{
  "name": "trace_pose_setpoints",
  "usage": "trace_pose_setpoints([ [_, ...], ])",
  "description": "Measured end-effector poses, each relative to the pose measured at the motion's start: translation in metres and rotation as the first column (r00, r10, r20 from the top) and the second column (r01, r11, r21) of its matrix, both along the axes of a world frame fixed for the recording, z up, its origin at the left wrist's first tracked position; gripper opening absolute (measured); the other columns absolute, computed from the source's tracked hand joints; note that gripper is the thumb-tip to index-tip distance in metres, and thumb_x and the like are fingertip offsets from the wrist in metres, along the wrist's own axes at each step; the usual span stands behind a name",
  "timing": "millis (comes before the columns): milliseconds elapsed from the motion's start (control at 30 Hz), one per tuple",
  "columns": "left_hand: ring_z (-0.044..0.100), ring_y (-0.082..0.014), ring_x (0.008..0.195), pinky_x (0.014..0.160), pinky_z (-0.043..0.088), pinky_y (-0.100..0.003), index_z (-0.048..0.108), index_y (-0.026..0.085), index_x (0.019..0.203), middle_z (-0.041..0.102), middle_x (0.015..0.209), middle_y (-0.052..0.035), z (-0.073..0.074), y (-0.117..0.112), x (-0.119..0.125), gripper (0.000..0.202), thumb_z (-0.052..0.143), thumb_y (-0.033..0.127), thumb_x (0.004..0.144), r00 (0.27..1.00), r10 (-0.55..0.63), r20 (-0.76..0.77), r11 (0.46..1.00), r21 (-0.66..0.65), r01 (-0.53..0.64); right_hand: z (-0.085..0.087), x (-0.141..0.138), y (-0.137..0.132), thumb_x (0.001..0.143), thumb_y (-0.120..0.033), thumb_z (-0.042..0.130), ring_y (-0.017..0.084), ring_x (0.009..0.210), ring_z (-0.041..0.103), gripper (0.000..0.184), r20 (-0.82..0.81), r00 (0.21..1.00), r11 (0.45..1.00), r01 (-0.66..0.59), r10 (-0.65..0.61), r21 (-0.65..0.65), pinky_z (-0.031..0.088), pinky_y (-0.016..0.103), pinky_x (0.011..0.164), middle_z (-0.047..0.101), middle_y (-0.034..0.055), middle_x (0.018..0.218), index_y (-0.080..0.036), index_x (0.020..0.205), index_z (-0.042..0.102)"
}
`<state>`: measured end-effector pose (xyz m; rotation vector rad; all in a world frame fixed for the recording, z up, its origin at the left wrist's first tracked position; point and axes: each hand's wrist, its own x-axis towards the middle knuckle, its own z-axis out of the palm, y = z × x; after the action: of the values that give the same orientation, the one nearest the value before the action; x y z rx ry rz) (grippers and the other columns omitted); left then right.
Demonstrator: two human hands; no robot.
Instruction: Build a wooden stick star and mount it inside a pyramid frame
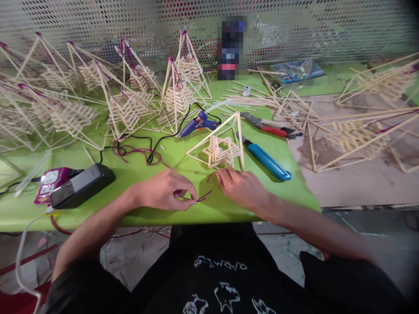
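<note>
Near the front edge of the green table, my left hand [170,189] pinches purple string [203,197] between thumb and forefinger, its ends sticking out to the right. My right hand [240,187] is closed, fingertips together, on a short curved length of purple string [212,175]. Just beyond my right fingers lies a triangular frame of wooden sticks [240,131] with a star-shaped stack of sticks [221,150] inside it. Loose purple string [131,150] lies tangled to the left, one strand running toward my left hand.
A blue utility knife [268,161] and red-handled pliers [271,127] lie right of the frame. Behind it rests a blue glue gun [199,123] with a black cord. A power strip [81,185] sits front left. Several stick pyramids [176,96] crowd the back left; others lie on a board [304,192] at right.
</note>
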<state>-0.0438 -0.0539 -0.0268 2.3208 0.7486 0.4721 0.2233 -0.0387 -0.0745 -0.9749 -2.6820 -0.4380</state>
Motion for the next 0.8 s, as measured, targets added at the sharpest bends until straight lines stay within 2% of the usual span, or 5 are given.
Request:
trace_pose_setpoints([
  [200,0.047,-0.0062,0.051,0.051,0.037,-0.022,0.075,0.017,0.086,0.060,0.060,0.0025,0.003,0.002,0.001,0.009,0.067,0.020,0.088,0.999,0.023,0.044,0.999,-0.040,-0.022,0.002,-0.001,-0.002,0.094,-0.011,0.052,0.011,0.050,0.046,0.013,-0.104,0.995,0.999,0.004,0.000,0.043,0.018,0.031,0.050,0.061,0.0022,0.066,-0.016,0.086,0.061],
  [400,0.051,-0.0065,0.053,0.053,0.040,-0.021,0.077,0.018,0.089,0.067,0.067,0.0009,-0.009,0.004,0.005,0.011,0.067,0.019,0.086,0.999,0.011,-0.049,0.998,-0.069,-0.014,0.007,0.001,-0.001,0.093,-0.006,0.051,0.013,0.056,0.056,0.019,0.018,1.000,0.984,-0.021,0.024,-0.177,0.022,0.033,0.050,0.070,0.0078,0.078,-0.009,0.101,0.068],
  [467,0.051,-0.0065,0.052,0.053,0.039,-0.021,0.077,0.018,0.089,0.066,0.065,0.0015,-0.011,0.004,0.005,0.011,0.067,0.020,0.086,0.998,0.022,-0.065,0.998,-0.052,-0.026,0.011,0.003,0.001,0.096,-0.008,0.049,0.014,0.063,0.061,0.024,-0.028,0.999,0.971,-0.049,0.044,-0.234,0.027,0.032,0.052,0.073,0.0091,0.085,-0.009,0.110,0.069],
  [667,0.050,-0.0071,0.053,0.054,0.038,-0.022,0.078,0.019,0.091,0.062,0.064,0.0027,-0.011,0.005,0.004,0.012,0.067,0.024,0.088,0.993,0.074,-0.097,0.997,-0.030,-0.077,0.023,0.006,0.004,0.099,-0.033,0.060,0.014,0.071,0.064,0.022,-0.207,0.970,0.831,-0.217,0.126,-0.513,0.040,0.028,0.061,0.074,0.0052,0.094,-0.016,0.108,0.072],
  [800,0.051,-0.0074,0.054,0.055,0.038,-0.022,0.077,0.019,0.091,0.062,0.064,0.0031,-0.012,0.005,0.002,0.011,0.067,0.023,0.088,0.988,0.098,-0.119,0.995,-0.009,-0.100,0.020,0.003,0.005,0.100,-0.026,0.059,0.013,0.070,0.062,0.016,-0.143,0.977,0.822,-0.212,0.160,-0.528,0.036,0.027,0.060,0.073,0.0041,0.093,-0.017,0.099,0.073],
])
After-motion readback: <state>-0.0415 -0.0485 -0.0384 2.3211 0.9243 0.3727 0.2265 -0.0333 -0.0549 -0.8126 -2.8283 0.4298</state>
